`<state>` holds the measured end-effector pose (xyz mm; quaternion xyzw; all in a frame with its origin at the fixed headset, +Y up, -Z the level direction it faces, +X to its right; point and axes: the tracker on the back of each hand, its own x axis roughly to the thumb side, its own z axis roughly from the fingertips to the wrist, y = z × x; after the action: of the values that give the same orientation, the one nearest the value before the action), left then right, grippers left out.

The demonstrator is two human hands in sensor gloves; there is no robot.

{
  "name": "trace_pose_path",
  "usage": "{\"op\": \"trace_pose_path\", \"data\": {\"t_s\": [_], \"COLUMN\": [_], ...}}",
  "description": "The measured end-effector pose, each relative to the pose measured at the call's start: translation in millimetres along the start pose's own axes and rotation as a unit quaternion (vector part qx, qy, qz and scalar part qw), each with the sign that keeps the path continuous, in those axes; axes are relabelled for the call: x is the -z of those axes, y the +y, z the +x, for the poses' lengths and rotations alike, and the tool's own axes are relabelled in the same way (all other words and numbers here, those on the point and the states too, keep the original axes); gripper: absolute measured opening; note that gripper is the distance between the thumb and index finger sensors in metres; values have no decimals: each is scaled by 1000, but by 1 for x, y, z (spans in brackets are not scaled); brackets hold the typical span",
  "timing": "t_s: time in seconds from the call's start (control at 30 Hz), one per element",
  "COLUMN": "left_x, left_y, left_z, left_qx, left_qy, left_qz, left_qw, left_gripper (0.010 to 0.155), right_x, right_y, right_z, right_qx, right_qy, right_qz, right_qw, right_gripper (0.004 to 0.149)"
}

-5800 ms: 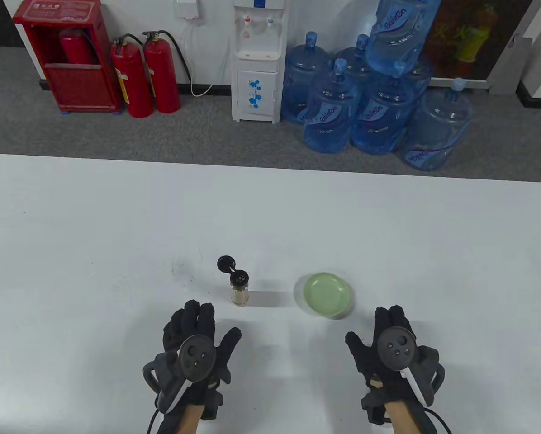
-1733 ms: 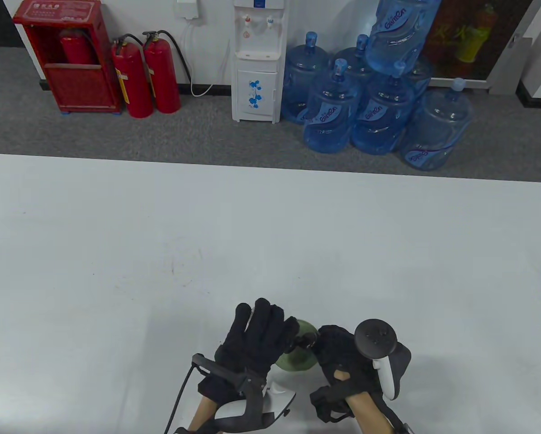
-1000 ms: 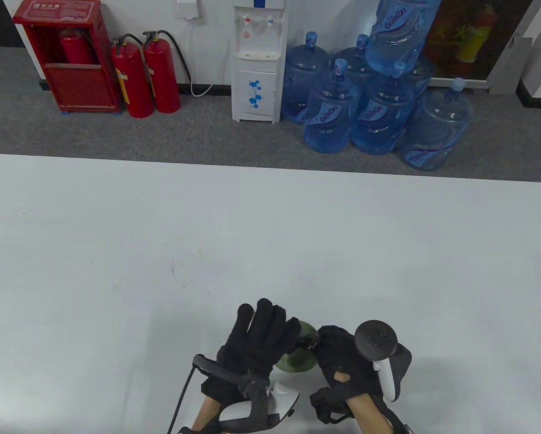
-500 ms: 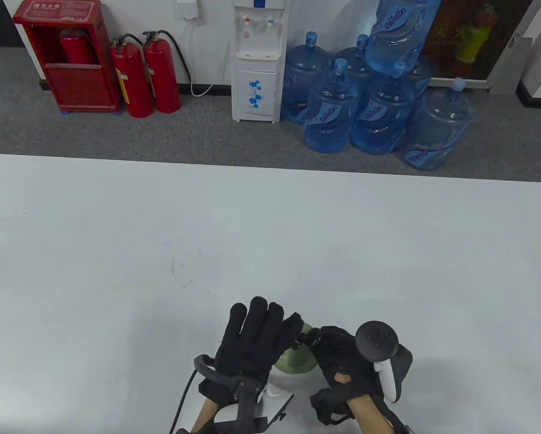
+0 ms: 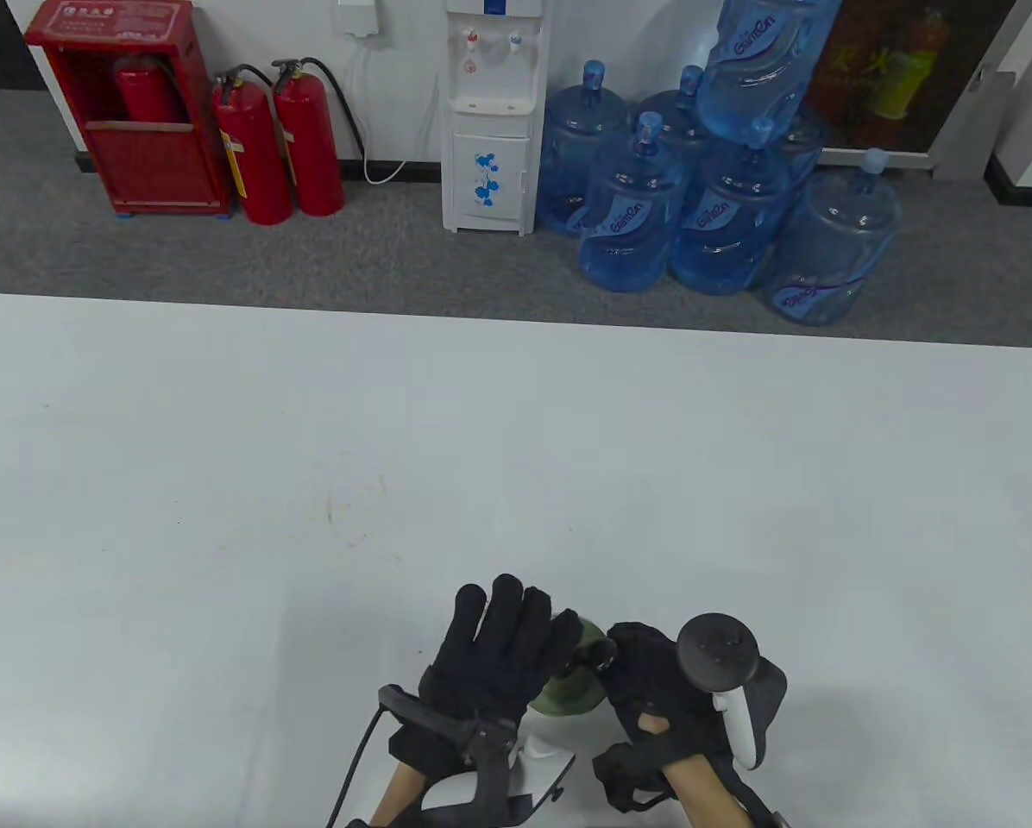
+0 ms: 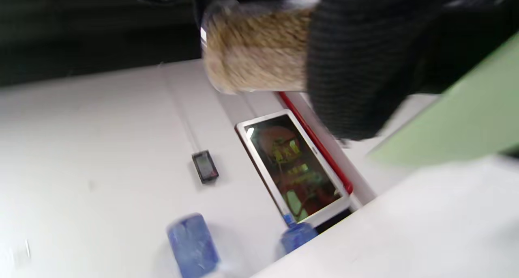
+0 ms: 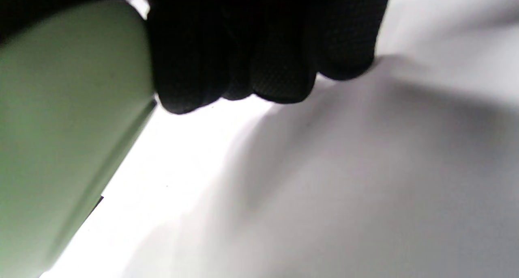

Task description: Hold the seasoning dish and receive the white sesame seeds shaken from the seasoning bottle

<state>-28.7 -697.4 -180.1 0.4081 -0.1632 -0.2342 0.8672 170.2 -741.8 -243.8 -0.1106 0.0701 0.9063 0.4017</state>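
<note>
My left hand (image 5: 500,645) grips the clear seasoning bottle (image 6: 255,54), full of pale sesame seeds, and holds it tipped on its side toward the dish. In the table view the hand hides the bottle except its black flip cap (image 5: 601,655). My right hand (image 5: 654,681) holds the light green seasoning dish (image 5: 570,693) by its right edge, lifted above the table near the front edge. The dish also shows in the left wrist view (image 6: 458,119) and in the right wrist view (image 7: 61,128), where my gloved fingers (image 7: 251,46) curl under it. The dish's inside is hidden.
The white table (image 5: 223,474) stretches far and wide around the hands. Beyond its far edge on the floor stand a water dispenser (image 5: 490,121), several blue water jugs (image 5: 723,198) and red fire extinguishers (image 5: 279,142).
Since 5.8 s ago the hands have lifted the bottle and dish and brought them together. In the last second the left hand bobs slightly with the bottle; the right hand stays still.
</note>
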Motion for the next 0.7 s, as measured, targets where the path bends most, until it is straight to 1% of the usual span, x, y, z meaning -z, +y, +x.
{"op": "trace_pose_path", "data": {"t_s": [0.03, 0.07, 0.1, 0.13, 0.17, 0.2, 0.23, 0.27, 0.3, 0.33, 0.37, 0.4, 0.43, 0.47, 0.5, 0.53, 0.57, 0.6, 0.63, 0.67, 0.7], "left_x": [2, 2, 3, 3, 1, -1, 2, 2, 3, 3, 0, -2, 0, 2, 2, 2, 1, -3, -2, 0, 0], "left_y": [6, 11, 6, 1, -3, 0, 6, 11, 9, 2, -5, -5, 2, 10, 10, 3, -3, -6, -2, 7, 10], "left_z": [-6, -13, -11, -5, 2, 2, -2, -10, -10, -4, 6, 6, 2, -8, -13, -7, 0, 4, 2, -7, -14], "left_qx": [-12, -71, -129, -124, -68, -16, -14, -58, -117, -126, -67, -25, -3, -34, -106, -139, -102, -27, -5, -22, -91], "left_qy": [22, 67, 77, 66, 34, 5, 13, 58, 74, 64, 25, 2, -1, 44, 80, 78, 52, 11, 3, 34, 80], "left_qz": [24, 37, 14, -10, -42, -4, 21, 40, 27, -9, -50, -30, 13, 38, 37, 0, -34, -38, -7, 27, 39], "left_qw": [999, 995, 989, 990, 996, 1000, 1000, 996, 990, 990, 996, 999, 1000, 998, 990, 987, 993, 999, 1000, 999, 992], "left_gripper": [64, 64, 64, 64, 64, 64, 64, 64, 64, 64, 64, 64, 64, 64, 64, 64, 64, 64, 64, 64, 64], "right_x": [0, -1, -1, -1, 0, 0, 0, -1, -2, -2, -2, -2, -2, -3, -3, -4, -3, -3, -3, -3, -4], "right_y": [0, -1, -2, -1, -1, 0, 0, -1, -1, -1, -1, 0, 0, 0, -1, -1, 0, 1, 1, 1, 0], "right_z": [0, 1, 2, 2, 2, 1, 1, 1, 2, 2, 2, 2, 2, 2, 2, 3, 3, 2, 2, 2, 2], "right_qx": [1, 6, 7, 5, 0, -2, -1, 7, 11, 9, 4, 2, 3, 8, 12, 11, 8, 3, 4, 9, 14], "right_qy": [1, 0, -1, -3, -3, -2, -1, -1, -2, -4, -5, -4, -3, -3, -4, -5, -6, -5, -5, -3, -4], "right_qz": [1, 2, 2, 1, 1, 1, 2, 4, 4, 4, 3, 3, 4, 6, 7, 7, 6, 7, 7, 8, 8], "right_qw": [1000, 1000, 1000, 1000, 1000, 1000, 1000, 1000, 1000, 1000, 1000, 1000, 1000, 1000, 1000, 1000, 1000, 1000, 1000, 1000, 1000], "right_gripper": [43, 43, 42, 43, 43, 43, 43, 42, 43, 43, 43, 42, 42, 43, 43, 43, 43, 42, 43, 43, 43]}}
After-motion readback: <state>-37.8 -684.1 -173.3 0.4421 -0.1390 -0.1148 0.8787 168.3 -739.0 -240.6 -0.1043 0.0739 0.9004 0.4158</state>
